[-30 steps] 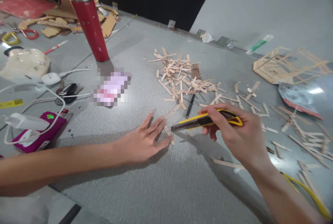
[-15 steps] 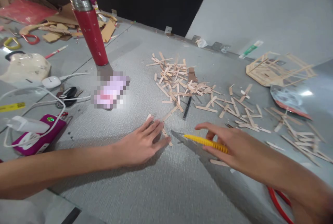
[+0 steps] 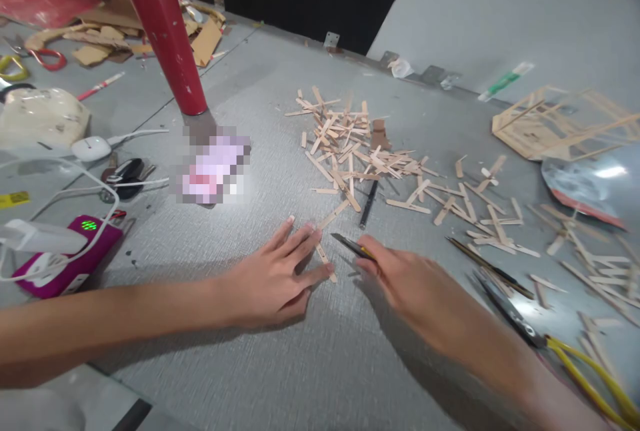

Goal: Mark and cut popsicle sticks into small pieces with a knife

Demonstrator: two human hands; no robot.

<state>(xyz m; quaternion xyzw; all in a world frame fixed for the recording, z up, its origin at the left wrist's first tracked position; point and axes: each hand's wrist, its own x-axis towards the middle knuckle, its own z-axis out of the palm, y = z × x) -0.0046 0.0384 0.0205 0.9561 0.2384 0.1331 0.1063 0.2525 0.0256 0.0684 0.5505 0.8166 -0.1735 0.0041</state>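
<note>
My left hand [image 3: 273, 271] lies on the grey table with its fingers spread. Its fingertips press a short wooden craft stick [image 3: 324, 256] with markings down against the surface. Just to the right, my right hand [image 3: 407, 277] is closed around a utility knife [image 3: 353, 245], which has a yellow handle mostly hidden in the fist. The knife's blade points left toward the marked stick, with a small gap between them. Another wooden stick [image 3: 334, 215] slants away beyond my left fingertips. Farther back spreads a pile of cut craft sticks [image 3: 345, 144].
A red flask [image 3: 170, 51] stands at back left, near a blurred-out phone [image 3: 215, 167]. Cables and a purple power bank [image 3: 75, 257] lie left. On the right are a pen [image 3: 490, 267], yellow-handled scissors [image 3: 537, 337] and a wooden stick frame [image 3: 530, 124]. A black rod [image 3: 369, 204] lies mid-table.
My right hand has changed its grip on the knife, closing farther forward over the yellow handle and drawing nearer the stick. My left hand stays on the stick. The view has shifted slightly.
</note>
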